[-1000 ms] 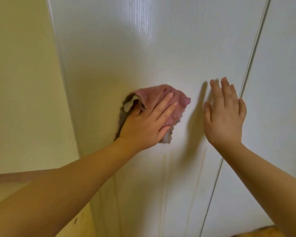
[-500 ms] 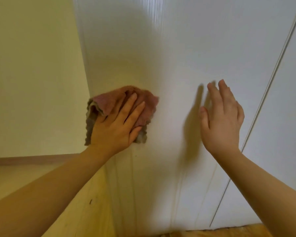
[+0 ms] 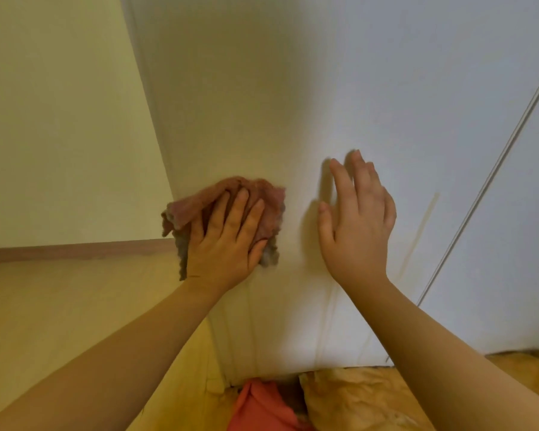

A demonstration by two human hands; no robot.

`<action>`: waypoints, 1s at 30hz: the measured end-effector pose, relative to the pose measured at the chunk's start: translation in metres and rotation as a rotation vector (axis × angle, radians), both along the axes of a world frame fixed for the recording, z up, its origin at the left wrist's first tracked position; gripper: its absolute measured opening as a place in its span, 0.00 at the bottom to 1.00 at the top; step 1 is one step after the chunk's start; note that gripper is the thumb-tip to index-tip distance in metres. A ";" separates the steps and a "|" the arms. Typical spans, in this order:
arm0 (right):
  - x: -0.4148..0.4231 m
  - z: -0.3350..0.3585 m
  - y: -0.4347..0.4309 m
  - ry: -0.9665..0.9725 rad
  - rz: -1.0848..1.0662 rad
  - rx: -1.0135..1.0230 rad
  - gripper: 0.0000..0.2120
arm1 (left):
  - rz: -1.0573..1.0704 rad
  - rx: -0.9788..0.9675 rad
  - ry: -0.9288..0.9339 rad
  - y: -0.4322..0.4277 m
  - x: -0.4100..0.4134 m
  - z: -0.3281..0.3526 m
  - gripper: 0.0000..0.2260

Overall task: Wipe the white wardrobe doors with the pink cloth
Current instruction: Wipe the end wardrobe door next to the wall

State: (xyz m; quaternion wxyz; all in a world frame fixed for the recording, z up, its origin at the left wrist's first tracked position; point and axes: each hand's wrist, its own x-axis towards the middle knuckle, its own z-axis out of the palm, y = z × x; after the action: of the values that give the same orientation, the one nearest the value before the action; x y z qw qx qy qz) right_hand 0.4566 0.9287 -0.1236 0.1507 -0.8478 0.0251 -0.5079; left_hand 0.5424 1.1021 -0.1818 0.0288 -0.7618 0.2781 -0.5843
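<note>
Cloth [image 3: 199,208] lies bunched against the door [image 3: 262,88] near its left edge, pinned under the left hand [image 3: 224,244], whose straight fingers spread pressure for wiping. Right hand [image 3: 355,225], flat and empty, hovers at the door beside it, likely for bracing; contact is unclear.

Wardrobe door [image 3: 324,88] lies bare upward and rightward; wall [image 3: 59,119] hems the left.

On the door [image 3: 293,88], left hand [image 3: 221,241] covers cloth [image 3: 199,203], right hand [image 3: 358,225] just beside.
</note>
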 end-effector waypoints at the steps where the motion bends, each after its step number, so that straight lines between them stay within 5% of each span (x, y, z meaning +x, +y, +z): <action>1: 0.000 -0.003 0.001 0.000 -0.006 -0.011 0.22 | -0.045 0.041 0.037 0.001 -0.004 -0.018 0.23; 5: -0.004 -0.016 0.000 0.006 -0.029 -0.070 0.23 | -0.128 0.057 0.127 0.012 -0.014 -0.035 0.22; 21: 0.026 -0.076 -0.011 -0.254 0.038 -0.241 0.24 | 0.007 -0.116 -0.076 -0.012 0.000 -0.071 0.29; 30: 0.029 -0.112 0.029 -0.244 -0.063 0.010 0.24 | 0.098 -0.255 0.014 -0.029 -0.013 -0.080 0.26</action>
State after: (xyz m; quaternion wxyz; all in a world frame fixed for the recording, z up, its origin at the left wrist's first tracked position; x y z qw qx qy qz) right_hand 0.4853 0.9579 -0.2354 0.1407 -0.7776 0.0357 -0.6118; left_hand 0.5297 1.0735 -0.2613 -0.0418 -0.7760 0.1643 -0.6076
